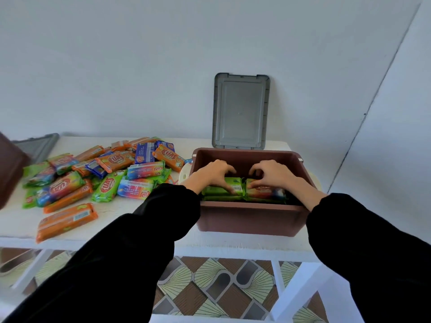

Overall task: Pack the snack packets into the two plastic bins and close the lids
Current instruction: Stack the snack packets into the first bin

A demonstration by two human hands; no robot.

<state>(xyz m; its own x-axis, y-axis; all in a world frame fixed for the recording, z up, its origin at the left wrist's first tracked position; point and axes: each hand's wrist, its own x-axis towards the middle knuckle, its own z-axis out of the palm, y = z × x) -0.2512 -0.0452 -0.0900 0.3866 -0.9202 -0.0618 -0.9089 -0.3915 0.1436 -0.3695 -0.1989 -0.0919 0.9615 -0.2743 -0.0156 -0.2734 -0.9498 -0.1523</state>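
Observation:
A brown plastic bin (250,217) stands on the white table, right of centre, with several green snack packets (220,191) stacked inside. My left hand (213,173) presses its fingers down on the left green packet. On the right packet (265,192) rests my right hand (271,174), fingers curled over its top. The bin's grey lid (240,111) leans upright against the wall behind it. A loose pile of orange, green and blue snack packets (98,176) lies on the table to the left. A second brown bin (10,169) shows partly at the far left edge.
A grey lid or cloth (39,145) lies at the back left of the table (233,247). A white handle part (184,174) sticks out beside the bin's left wall. Patterned floor shows under the table's white legs.

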